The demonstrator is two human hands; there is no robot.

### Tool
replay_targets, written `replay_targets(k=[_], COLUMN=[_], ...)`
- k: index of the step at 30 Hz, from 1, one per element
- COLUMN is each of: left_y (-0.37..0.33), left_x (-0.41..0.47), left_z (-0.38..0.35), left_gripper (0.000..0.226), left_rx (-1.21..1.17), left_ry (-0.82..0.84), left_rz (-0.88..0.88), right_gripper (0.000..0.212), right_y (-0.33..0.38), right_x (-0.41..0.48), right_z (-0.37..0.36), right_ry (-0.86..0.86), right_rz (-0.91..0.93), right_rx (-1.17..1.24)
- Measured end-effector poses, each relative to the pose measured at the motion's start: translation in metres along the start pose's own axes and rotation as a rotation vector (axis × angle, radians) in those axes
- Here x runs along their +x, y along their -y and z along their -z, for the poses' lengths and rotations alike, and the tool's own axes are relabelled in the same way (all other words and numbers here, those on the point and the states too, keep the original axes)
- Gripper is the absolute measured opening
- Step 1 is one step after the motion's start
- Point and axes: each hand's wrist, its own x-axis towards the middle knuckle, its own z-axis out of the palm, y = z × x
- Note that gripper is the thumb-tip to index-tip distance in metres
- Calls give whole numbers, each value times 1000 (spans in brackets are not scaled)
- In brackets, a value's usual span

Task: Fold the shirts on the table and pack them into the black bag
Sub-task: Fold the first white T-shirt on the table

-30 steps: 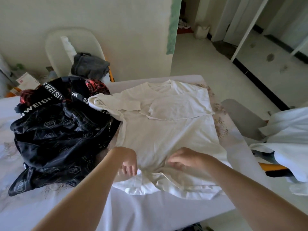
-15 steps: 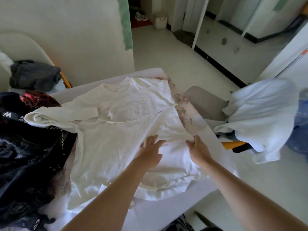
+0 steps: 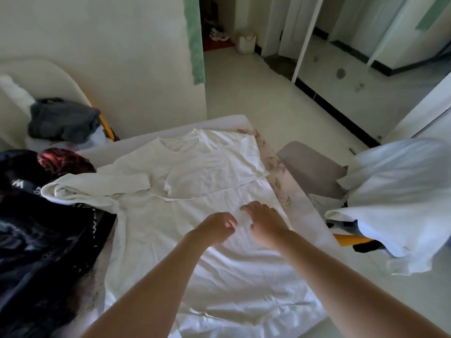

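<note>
Two hands are set on the white cotton T-shirt [image 3: 195, 259] spread across the cloth-covered table [image 3: 280, 184]: right hand [image 3: 266, 223] straight-fingered, left hand [image 3: 217, 228] curled, grip unclear. Folding is judged underway; the sleeve [image 3: 80, 191] overlying the black printed bag [image 3: 36, 252] should be folded in next.

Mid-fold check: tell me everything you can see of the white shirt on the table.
The white shirt is wrinkled, of soft cotton-looking fabric, and lies flat on the table, neckline at the far end, hem toward the person. The side on the picture's right is folded in across the chest; the opposite sleeve lies bunched on the black bag. The right hand rests on its middle; the left hand, fingers curled, sits beside it, grip unclear.
</note>
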Motion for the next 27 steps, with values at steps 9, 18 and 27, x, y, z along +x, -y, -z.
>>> replay_targets(k=[9,18,27], left_y=[104,211,212], left_x=[-8,-16,-8], left_z=[144,193,201], left_gripper=[37,65,71], left_rx=[266,714,723], left_ry=[-546,-556,-698], left_rz=[262,494,375], right_gripper=[49,78,25], right_y=[162,238,242], right_x=[129,211,234], right_z=[8,-17,-5], right_ry=[129,77,-190], right_rz=[234,325,344], right_rx=[186,-5,211])
